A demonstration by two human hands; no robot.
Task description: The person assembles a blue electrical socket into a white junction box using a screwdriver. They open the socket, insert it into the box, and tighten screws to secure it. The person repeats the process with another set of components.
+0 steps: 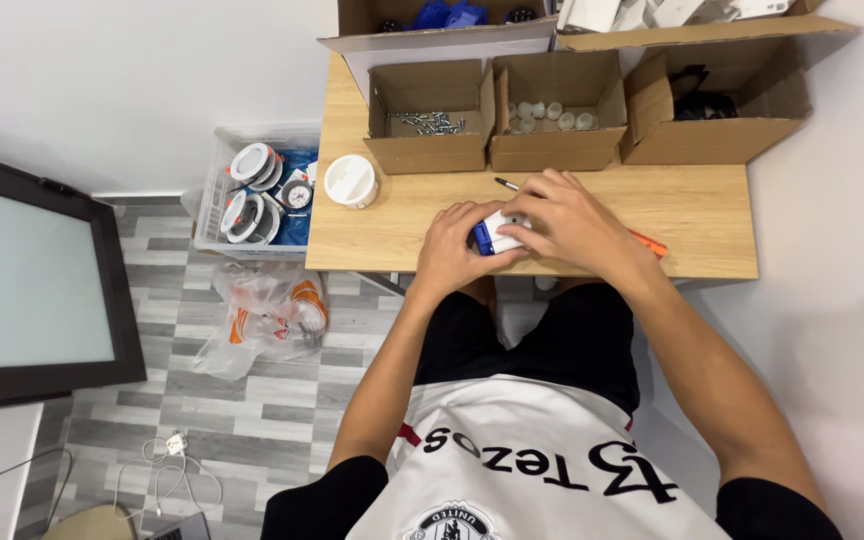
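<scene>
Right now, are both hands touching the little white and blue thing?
Touching. The head view shows the left hand and right hand wrapped around the white and blue part.

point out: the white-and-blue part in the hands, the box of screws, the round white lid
white-and-blue part (487, 237), head view, on its blue end
box of screws (427, 152), head view, on its front wall
round white lid (350, 180), head view, on its top face

home workbench | cardboard parts boxes (430, 120) | wooden table (712, 215) | tiled floor (242, 400)
</scene>
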